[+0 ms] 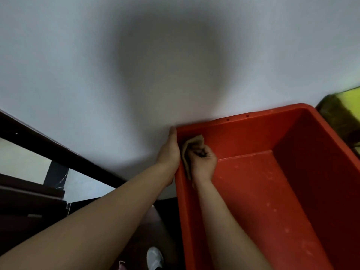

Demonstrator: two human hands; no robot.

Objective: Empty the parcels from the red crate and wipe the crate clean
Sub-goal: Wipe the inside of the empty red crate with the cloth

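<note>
Red rectangular plastic crate (253, 137) fills the right side of the view, its far rim up against a plain white wall (136, 65), open side up. The red floor shows pale specks and smudges scattered across it.

Right hand (203, 161) is down inside the crate at the far left corner, fingers curled tight around a tan folded cloth (191, 144). The cloth is pressed against the inner face of the left wall, one end poking up toward the corner, another fold hanging down beside the wrist.

Left hand (170, 151) is on the outside of that same wall, directly opposite. Its fingers lie straight along the outer face, with the tips up at the corner of the rim. It holds nothing, only bracing flat against the plastic. Whether the thumb hooks over the rim, I cannot tell.

Off to the left, a dark wooden rail (48, 147) runs on a slant. Bottom centre, a white shoe (154, 258) peeks in beside the crate. At the right edge, a blurred yellow-green object (348, 102) sits just beyond the crate's far corner.
</note>
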